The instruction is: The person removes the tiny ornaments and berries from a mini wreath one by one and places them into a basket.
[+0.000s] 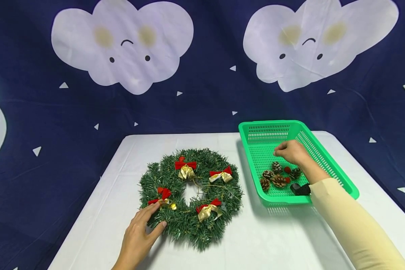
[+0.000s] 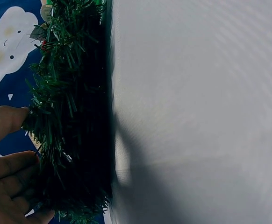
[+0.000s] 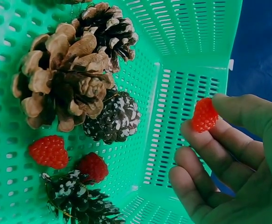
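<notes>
A green tinsel wreath with red and gold bows lies on the white table. At its near left side, my left hand rests with fingers extended by a red bow; in the left wrist view the thumb and fingers touch the green strands. Over the green basket my right hand pinches a red raspberry between thumb and index finger. Below it in the basket lie several pine cones, some white-tipped, and two more raspberries.
A black object lies at the basket's near end, beside the right sleeve. The basket stands on the right of the table. Behind the table hangs a dark blue cloth with white clouds.
</notes>
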A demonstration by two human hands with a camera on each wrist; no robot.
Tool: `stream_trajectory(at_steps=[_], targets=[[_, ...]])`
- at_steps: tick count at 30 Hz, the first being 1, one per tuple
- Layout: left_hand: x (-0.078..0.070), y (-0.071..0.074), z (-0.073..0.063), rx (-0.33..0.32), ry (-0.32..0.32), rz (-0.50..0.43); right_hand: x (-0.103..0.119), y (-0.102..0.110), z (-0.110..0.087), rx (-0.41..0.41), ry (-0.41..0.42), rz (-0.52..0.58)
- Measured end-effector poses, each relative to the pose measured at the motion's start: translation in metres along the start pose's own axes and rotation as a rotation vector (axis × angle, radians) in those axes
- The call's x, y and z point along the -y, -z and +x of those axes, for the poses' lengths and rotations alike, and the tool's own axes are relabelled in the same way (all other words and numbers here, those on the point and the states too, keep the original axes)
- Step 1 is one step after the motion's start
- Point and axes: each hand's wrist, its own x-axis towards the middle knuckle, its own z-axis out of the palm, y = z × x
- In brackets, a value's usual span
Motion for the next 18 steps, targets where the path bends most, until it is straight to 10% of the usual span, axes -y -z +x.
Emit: stream_trajectory(at_steps=[18], targets=[[0.0002,-0.0014,0.0002,-0.041,-0.032,0.011,0.004,-0.0004,-0.0006,0.004,0.018,-0.009]])
